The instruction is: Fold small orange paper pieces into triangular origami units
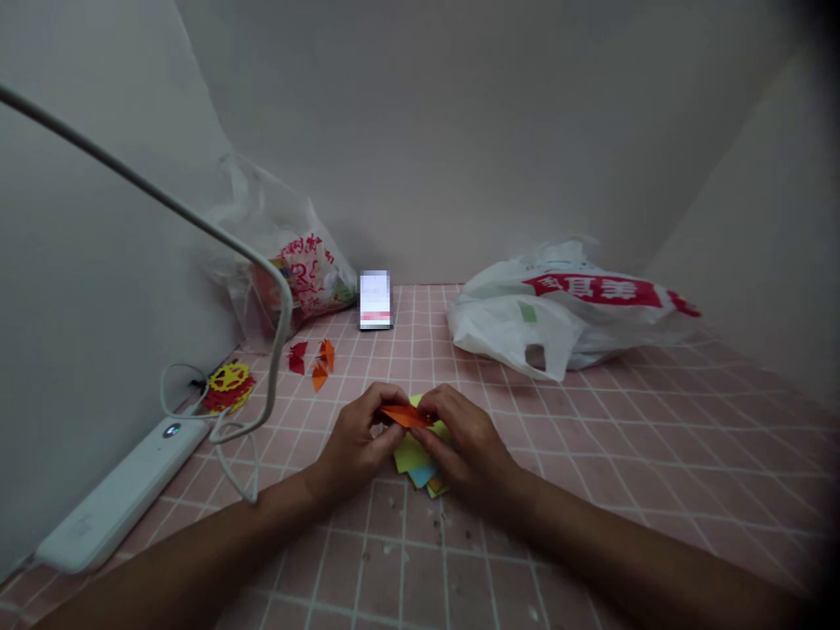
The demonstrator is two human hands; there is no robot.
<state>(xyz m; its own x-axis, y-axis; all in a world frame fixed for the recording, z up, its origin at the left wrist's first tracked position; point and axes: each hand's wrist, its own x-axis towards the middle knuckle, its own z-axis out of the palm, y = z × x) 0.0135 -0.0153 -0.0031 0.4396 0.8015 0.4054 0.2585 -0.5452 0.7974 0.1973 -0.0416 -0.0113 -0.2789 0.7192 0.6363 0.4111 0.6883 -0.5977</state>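
A folded piece of orange paper (405,416) is held between my two hands over the middle of the table. My left hand (360,437) pinches its left end, with thumb below and fingers above. At the right end, my right hand (465,437) grips it the same way. Beneath the hands lies a loose stack of coloured paper sheets (410,457), with yellow on top and blue and orange corners showing. Part of the stack is hidden by my right hand.
Several small red and orange folded papers (319,376) lie at the left, near yellow and red cut-outs (229,378). A white power strip (124,490) and looping cable (283,306) are on the left. Behind stand a phone (374,300), a filled plastic bag (308,271) and a white bag (512,319).
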